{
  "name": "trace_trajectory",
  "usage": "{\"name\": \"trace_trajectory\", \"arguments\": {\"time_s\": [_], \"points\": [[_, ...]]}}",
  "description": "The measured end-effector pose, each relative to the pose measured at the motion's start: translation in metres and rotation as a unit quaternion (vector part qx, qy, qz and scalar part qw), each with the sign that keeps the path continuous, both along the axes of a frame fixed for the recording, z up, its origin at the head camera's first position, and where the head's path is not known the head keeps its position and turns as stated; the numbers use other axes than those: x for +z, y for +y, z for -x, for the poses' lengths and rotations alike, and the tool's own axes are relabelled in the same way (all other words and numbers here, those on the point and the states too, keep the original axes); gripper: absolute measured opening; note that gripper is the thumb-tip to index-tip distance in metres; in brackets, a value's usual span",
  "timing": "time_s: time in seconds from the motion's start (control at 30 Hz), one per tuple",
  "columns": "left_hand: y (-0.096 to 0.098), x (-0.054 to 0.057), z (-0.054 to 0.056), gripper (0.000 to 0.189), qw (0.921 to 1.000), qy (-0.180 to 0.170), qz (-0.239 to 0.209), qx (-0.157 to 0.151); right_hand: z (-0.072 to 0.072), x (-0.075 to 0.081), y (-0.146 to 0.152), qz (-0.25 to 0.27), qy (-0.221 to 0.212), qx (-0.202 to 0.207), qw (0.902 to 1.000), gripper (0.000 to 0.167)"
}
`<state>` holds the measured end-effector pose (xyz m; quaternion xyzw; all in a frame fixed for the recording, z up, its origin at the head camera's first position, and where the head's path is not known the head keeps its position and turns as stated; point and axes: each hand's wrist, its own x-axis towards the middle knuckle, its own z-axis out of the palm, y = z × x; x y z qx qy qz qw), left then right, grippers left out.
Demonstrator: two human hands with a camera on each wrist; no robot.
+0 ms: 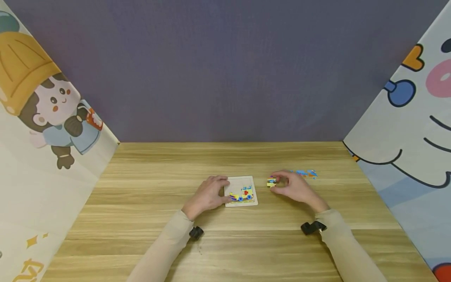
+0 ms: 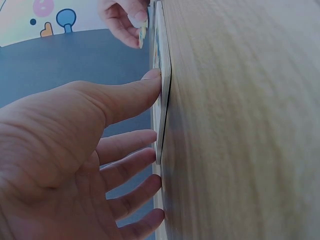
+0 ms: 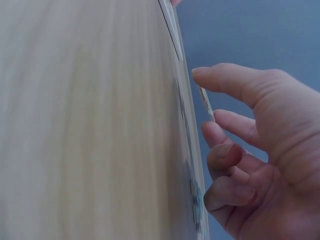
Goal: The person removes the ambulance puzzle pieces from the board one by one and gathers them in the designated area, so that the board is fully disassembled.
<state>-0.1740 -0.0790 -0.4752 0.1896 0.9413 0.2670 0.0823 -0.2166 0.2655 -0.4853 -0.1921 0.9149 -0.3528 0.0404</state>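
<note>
A square jigsaw puzzle board [image 1: 239, 183] with a pale frame lies on the table, its lower part filled with a yellow and blue vehicle picture. My left hand [image 1: 208, 194] rests at the board's left side, thumb touching its edge and fingers fairly straight; the left wrist view shows this hand [image 2: 75, 145] from the thumb side. To the right of the board, my right hand [image 1: 292, 186] pinches a yellow puzzle piece [image 1: 271, 182] between thumb and fingertips. In the right wrist view the piece [image 3: 206, 104] appears edge-on, above the tabletop, with the other fingers curled.
Several loose blue puzzle pieces [image 1: 311, 173] lie beyond my right hand, partly hidden by it. The wooden table [image 1: 158, 168] meets a dark panel [image 1: 225, 70] at the back. Printed cartoon panels stand left and right.
</note>
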Motion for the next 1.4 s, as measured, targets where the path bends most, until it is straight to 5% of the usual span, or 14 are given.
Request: {"name": "trace_trajectory", "arguments": {"time_s": [0.63, 1.4], "points": [[-0.001, 0.001, 0.000, 0.063, 1.0000, -0.001, -0.002, -0.004, 0.000, -0.002, 0.036, 0.016, -0.020, -0.024, 0.9994, 0.054], [-0.001, 0.001, 0.000, 0.063, 1.0000, 0.003, -0.001, -0.003, -0.004, 0.000, 0.090, -0.033, -0.025, -0.075, 0.9963, 0.056]]}}
